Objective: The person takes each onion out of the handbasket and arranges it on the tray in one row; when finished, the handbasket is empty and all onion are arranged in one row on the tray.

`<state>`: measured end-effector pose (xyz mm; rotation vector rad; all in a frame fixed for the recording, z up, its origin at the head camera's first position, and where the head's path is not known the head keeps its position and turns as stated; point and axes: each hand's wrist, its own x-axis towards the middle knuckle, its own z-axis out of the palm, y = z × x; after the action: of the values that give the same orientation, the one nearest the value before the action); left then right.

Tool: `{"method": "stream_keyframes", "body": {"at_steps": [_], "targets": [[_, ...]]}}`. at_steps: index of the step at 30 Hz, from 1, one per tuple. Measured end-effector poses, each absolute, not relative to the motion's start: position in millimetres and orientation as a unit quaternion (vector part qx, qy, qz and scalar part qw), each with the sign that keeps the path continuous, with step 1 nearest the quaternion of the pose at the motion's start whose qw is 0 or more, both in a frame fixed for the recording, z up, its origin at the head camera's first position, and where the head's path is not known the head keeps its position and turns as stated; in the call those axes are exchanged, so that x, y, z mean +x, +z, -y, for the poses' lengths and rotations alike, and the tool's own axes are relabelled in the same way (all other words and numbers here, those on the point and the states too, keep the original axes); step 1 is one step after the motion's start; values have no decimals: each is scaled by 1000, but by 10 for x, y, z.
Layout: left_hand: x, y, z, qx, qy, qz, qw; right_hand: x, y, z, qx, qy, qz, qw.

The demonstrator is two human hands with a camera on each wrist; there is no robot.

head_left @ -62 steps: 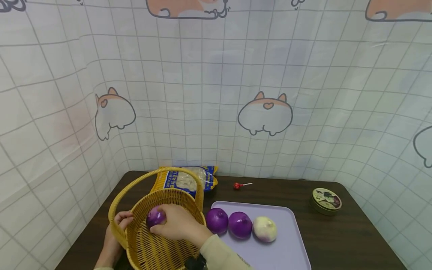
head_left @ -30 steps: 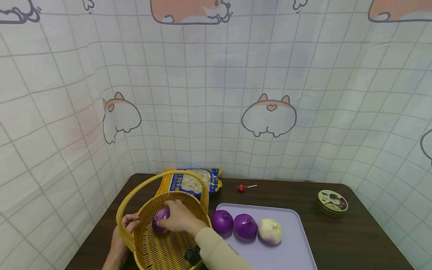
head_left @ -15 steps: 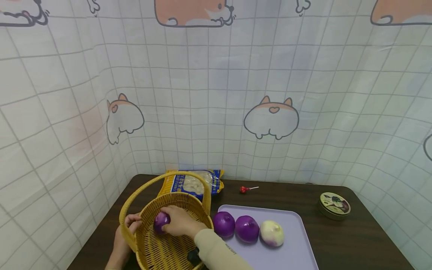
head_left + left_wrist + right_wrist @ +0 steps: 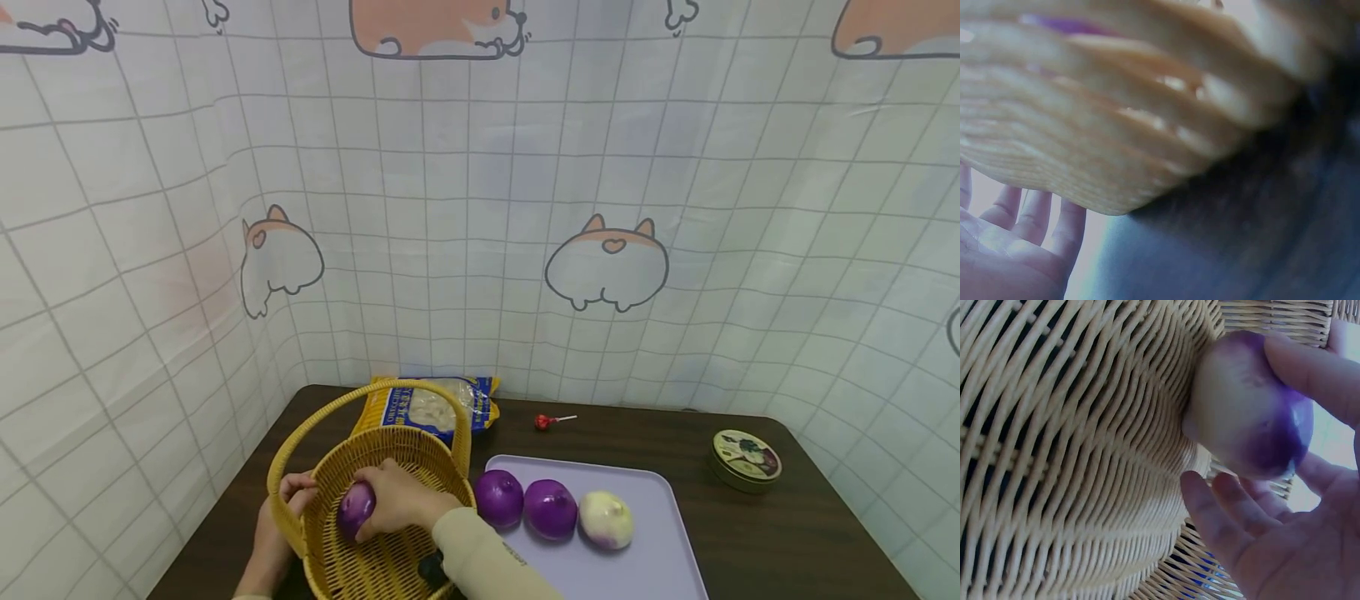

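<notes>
A yellow woven basket with a tall hoop handle stands at the left of the table. Inside it, my right hand holds a purple-and-white turnip near the left wall. In the right wrist view the turnip lies between thumb and fingers, its white end toward the wicker. Under the handle, my left hand grips the rim on the left side. The left wrist view shows that hand with its fingertips hidden behind the basket.
On the lilac tray, right of the basket, sit two purple turnips and one white side up. A pasta bag lies behind the basket, a red lollipop behind the tray, and a round tin at the far right.
My right hand and the turnip have moved slightly down and left within the basket, and the turnip has tilted. My left hand stays at the rim. The whole head view has shifted a little.
</notes>
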<state>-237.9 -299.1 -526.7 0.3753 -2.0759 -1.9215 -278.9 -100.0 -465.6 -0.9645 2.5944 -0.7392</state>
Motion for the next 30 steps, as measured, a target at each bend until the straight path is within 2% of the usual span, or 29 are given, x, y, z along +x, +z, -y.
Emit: {"method": "stream_keyframes", "body": {"at_steps": [9, 20, 27, 30], "targets": [[-2381, -5277, 3002, 125, -660, 725, 152, -2750, -4564, 1051, -416, -127, -894, 109], [-2380, -5248, 2975, 134, -668, 718, 143, -2595, -4392, 989, -400, -91, -894, 179], [-2358, -5199, 2965, 145, -671, 715, 132, -2514, -4329, 990, -418, -22, -896, 147], [-2343, -5196, 2963, 145, -672, 715, 128, -2507, -4343, 996, -441, -16, -884, 156]]}}
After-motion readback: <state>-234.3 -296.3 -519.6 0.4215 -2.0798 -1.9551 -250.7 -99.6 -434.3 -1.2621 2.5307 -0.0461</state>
